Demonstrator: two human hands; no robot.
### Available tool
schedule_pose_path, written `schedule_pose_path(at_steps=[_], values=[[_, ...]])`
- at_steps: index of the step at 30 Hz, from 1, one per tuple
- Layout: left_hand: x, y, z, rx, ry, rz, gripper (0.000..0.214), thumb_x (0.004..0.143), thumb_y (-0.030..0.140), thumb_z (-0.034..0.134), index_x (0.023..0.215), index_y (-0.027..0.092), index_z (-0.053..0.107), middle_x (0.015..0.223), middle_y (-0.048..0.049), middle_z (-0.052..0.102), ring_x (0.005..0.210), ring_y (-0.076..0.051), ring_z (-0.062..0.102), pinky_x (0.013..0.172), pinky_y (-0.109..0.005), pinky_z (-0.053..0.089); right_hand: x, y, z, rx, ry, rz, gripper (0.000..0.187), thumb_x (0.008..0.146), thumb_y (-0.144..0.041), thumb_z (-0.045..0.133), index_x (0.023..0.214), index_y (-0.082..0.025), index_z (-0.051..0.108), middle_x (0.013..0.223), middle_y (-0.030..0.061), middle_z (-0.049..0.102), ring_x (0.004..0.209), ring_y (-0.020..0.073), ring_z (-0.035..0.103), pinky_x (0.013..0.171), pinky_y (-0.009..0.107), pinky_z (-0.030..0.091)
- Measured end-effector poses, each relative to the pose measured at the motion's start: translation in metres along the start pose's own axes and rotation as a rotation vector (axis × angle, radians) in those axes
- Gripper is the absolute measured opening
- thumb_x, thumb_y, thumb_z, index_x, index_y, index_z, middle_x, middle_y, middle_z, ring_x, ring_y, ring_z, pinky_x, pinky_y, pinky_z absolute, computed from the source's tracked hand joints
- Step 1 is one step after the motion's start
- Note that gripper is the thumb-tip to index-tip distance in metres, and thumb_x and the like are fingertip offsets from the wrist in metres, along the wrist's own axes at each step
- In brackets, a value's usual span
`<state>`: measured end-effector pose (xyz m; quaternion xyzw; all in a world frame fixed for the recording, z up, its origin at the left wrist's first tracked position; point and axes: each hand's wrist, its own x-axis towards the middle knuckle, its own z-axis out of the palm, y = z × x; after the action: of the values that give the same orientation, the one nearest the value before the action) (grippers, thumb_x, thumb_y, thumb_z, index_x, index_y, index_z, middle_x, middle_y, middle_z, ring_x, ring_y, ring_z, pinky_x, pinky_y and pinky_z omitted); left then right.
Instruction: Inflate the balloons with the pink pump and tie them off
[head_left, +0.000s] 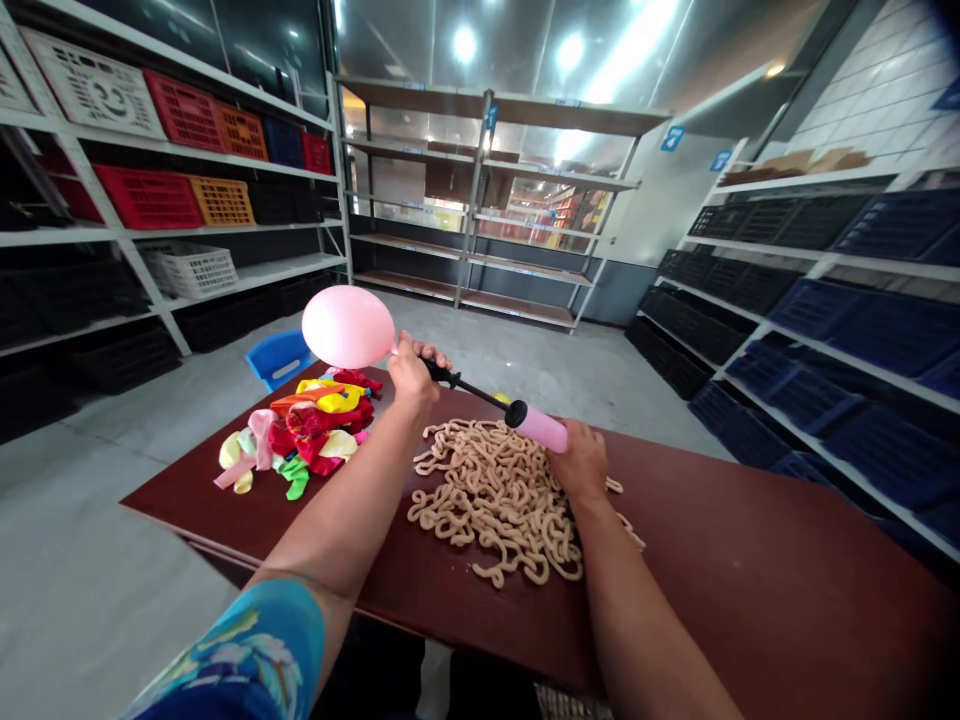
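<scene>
My left hand (415, 372) is closed around the neck of a pink inflated balloon (348, 326) and the black nozzle end of a hand pump. The pump's pink barrel (541, 428) is gripped by my right hand (579, 464), with the black shaft (472, 389) stretched between the two hands. Both hands hover above a dark red-brown table (750, 580). A heap of beige rope-like loops (495, 500) lies under the pump. A pile of flat coloured balloons (307, 430) lies to the left of it.
A blue plastic chair (281, 357) stands behind the table's far left corner. Shelving with red, orange, white and black crates (172, 195) lines the left wall. Dark blue and black crates (825, 320) fill racks on the right. Bare shelves (487, 200) stand at the back.
</scene>
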<state>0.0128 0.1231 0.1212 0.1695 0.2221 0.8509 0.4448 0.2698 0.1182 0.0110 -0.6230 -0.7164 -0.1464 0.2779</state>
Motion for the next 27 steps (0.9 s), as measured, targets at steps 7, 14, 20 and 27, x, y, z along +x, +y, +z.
schedule_pose_path(at_steps=[7,14,20,27], values=[[-0.037,-0.039,-0.003,-0.029,-0.117,-0.114,0.043,0.079,0.044,0.052,0.057,0.020,0.025,0.049,0.0049,0.033,0.038,-0.009,0.042,0.042,-0.025,0.039,-0.004,-0.017,-0.001,0.021,0.097,-0.130,0.027,0.077,-0.032,0.053,0.099,-0.017,0.055,0.090,0.0070,0.058,0.086,0.0212,0.042,0.075,0.030,0.032],[-0.035,-0.045,-0.012,-0.040,-0.085,-0.194,0.040,0.080,0.043,0.050,0.058,0.019,0.027,0.051,0.0040,0.036,0.042,-0.011,0.046,0.049,-0.028,0.043,0.000,-0.015,-0.001,0.020,0.088,-0.159,0.031,0.079,-0.036,0.053,0.103,-0.017,0.056,0.092,0.0067,0.058,0.089,0.0221,0.043,0.081,0.030,0.032],[0.000,-0.021,-0.030,-0.023,0.058,-0.123,0.030,0.083,0.034,0.044,0.061,0.020,0.029,0.049,0.0049,0.035,0.039,-0.011,0.043,0.047,-0.027,0.041,0.003,0.005,0.001,-0.026,0.032,-0.034,0.027,0.075,-0.028,0.054,0.099,-0.018,0.059,0.091,0.0074,0.059,0.087,0.0218,0.043,0.074,0.031,0.030],[0.002,-0.023,-0.038,-0.068,0.043,-0.064,0.030,0.081,0.035,0.045,0.062,0.020,0.028,0.050,0.0052,0.034,0.039,-0.010,0.042,0.046,-0.026,0.039,0.004,0.012,0.005,-0.080,0.103,-0.008,0.022,0.073,-0.024,0.053,0.093,-0.015,0.059,0.086,0.0091,0.056,0.085,0.0225,0.042,0.075,0.033,0.028]])
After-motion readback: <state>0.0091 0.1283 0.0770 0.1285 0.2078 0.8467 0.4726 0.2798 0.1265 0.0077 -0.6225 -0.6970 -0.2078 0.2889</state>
